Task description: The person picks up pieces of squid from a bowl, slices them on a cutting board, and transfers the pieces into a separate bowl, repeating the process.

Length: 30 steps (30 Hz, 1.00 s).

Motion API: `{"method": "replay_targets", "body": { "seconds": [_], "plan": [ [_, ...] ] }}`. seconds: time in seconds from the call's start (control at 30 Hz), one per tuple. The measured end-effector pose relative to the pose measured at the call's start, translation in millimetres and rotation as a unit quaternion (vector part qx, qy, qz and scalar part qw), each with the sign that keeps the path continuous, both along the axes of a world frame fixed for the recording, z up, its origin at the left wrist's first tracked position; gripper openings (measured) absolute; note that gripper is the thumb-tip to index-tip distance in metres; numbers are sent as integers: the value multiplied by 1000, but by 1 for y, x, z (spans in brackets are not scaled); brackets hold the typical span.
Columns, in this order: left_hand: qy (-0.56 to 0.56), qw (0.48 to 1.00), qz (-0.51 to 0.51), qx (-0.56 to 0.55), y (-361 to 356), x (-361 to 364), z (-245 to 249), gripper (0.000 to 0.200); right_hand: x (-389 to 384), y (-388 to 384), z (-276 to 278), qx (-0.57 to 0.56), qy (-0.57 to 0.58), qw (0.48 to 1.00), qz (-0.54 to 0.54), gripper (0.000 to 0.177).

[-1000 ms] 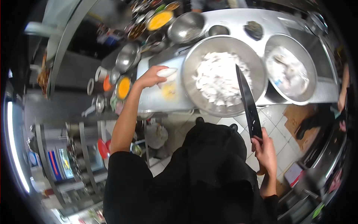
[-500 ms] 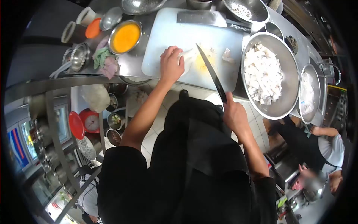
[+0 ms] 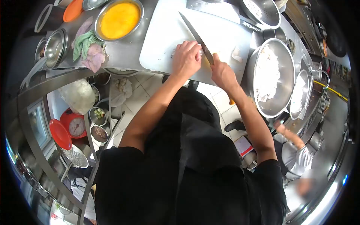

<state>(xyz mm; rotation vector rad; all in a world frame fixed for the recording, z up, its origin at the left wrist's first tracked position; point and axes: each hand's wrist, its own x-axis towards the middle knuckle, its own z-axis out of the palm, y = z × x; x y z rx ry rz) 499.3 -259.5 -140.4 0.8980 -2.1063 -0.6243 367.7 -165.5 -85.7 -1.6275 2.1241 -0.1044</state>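
On the white cutting board (image 3: 159,45), my left hand (image 3: 186,60) has its fingers curled down over a pale, whitish piece of food that is mostly hidden beneath them. My right hand (image 3: 224,75) is wrapped round the handle of a long knife (image 3: 193,33), its blade slanting up and left just beside my left fingers. A small pale scrap (image 3: 236,54) lies on the board right of the knife. Across the board's far edge rests a cleaver (image 3: 215,8) with a dark handle. To the right stands a large steel bowl (image 3: 283,80) holding a heap of white cut pieces (image 3: 266,71).
A steel bowl of orange-yellow liquid (image 3: 119,20) stands left of the board, with crumpled cloths (image 3: 89,50) near it. A colander (image 3: 270,18) sits at the far right. A co-worker (image 3: 298,155) is at the lower right. A red scale (image 3: 77,126) is on the left-hand shelf.
The view has shifted, bringing the counter's left side closer. My hands have come nearer to each other, and the knife now lies close beside my left fingers. The co-worker's position has changed.
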Motion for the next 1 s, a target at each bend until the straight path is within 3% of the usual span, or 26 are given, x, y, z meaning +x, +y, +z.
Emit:
{"method": "replay_targets", "body": {
  "seconds": [0.2,0.43,0.5,0.6,0.67,0.83,1.0],
  "plan": [
    [76,997,11,-20,1,18,5,20,-3,-13,37,-21,-2,1000,0,23],
    [4,1000,-1,14,3,18,1,21,6,46,88,135,39,989,40,26],
    [4,1000,5,-4,3,18,-2,21,9,40,71,153,42,987,39,27],
    [-11,1000,-3,-2,3,19,-2,22,12,0,3,9,9,998,58,23],
    [-7,1000,1,-10,2,20,-4,23,12,-26,-6,-2,4,999,49,22],
    [105,994,8,23,4,35,6,23,9,-16,39,3,6,998,59,24],
    [44,999,-11,28,2,37,4,22,20,38,92,116,15,992,42,26]
  ]
}}
